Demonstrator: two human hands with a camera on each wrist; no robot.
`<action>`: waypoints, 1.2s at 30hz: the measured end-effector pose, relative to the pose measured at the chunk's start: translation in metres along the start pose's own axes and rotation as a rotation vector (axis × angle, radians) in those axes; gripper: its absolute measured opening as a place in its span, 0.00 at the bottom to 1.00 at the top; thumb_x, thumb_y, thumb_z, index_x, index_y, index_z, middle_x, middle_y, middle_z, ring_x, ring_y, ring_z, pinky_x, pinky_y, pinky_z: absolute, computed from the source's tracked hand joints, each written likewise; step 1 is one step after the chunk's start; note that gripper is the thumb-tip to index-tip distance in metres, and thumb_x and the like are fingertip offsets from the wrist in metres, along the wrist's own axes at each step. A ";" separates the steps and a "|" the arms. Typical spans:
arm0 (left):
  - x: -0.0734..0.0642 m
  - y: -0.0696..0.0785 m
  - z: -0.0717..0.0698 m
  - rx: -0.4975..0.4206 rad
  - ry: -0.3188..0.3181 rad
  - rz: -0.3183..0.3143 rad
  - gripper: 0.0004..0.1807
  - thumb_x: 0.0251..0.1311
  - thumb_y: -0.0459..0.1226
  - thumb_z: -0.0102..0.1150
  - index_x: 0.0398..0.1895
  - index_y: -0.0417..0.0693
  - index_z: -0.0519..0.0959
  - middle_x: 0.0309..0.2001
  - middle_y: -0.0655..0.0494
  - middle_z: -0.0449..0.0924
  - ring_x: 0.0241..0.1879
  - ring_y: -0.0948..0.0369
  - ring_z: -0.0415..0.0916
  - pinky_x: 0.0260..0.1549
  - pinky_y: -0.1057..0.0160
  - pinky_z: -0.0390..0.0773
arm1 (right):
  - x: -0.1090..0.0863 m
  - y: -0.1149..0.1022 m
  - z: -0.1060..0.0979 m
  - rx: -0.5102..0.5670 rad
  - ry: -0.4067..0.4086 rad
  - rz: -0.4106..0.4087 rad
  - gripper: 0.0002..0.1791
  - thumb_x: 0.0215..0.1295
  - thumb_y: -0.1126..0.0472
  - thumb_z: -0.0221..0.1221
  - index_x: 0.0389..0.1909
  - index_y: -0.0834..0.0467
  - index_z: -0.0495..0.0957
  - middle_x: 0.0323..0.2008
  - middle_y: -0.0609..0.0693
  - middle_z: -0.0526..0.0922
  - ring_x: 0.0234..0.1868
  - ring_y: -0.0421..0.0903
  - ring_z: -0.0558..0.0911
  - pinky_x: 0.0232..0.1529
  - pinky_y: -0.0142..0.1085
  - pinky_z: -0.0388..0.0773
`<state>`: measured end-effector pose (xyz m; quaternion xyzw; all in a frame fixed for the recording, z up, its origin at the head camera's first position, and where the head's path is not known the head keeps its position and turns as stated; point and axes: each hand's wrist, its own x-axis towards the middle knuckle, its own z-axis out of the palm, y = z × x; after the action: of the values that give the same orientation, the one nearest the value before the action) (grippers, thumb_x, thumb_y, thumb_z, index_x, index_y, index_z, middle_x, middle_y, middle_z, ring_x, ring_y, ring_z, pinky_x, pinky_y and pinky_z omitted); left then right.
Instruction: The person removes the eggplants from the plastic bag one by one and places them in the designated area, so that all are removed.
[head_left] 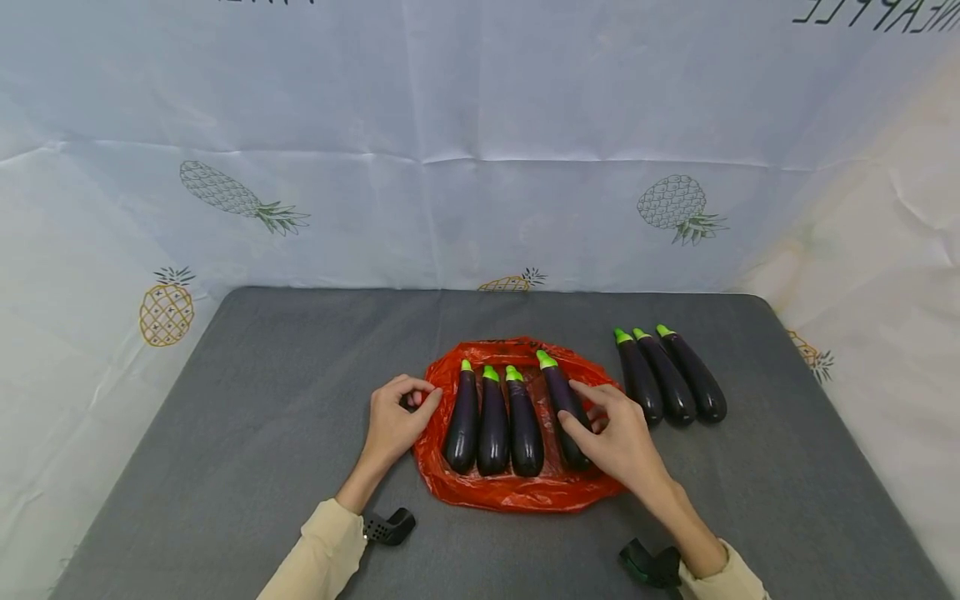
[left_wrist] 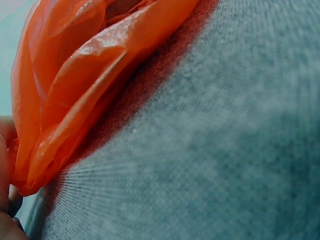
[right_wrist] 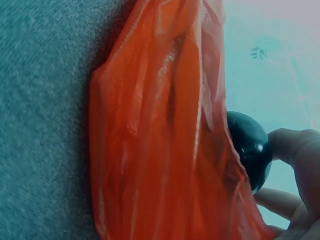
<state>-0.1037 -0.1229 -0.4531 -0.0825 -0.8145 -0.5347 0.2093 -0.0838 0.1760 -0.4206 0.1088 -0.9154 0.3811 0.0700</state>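
The right hand (head_left: pixel 618 429) pinches the rightmost eggplant (head_left: pixel 561 396) of four inside the red plastic bag (head_left: pixel 517 500). It looks shiny and firm, so it may slip; squeezing its fat sides should work best. The left hand (head_left: pixel 397 421) pinches the bag's thin, floppy left edge. Three eggplants (head_left: pixel 665 375) lie on the gray table (head_left: pixel 262 433), far right.
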 end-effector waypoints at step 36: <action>-0.001 -0.002 0.001 -0.009 0.001 0.004 0.06 0.53 0.22 0.70 0.23 0.37 0.83 0.20 0.46 0.71 0.22 0.47 0.68 0.28 0.78 0.61 | 0.010 0.031 -0.047 -0.055 0.230 0.052 0.25 0.62 0.63 0.69 0.60 0.62 0.81 0.46 0.62 0.84 0.32 0.33 0.76 0.33 0.17 0.72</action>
<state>-0.1040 -0.1231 -0.4559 -0.0848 -0.8118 -0.5381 0.2102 -0.0993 0.2295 -0.4072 0.0388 -0.9139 0.3677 0.1675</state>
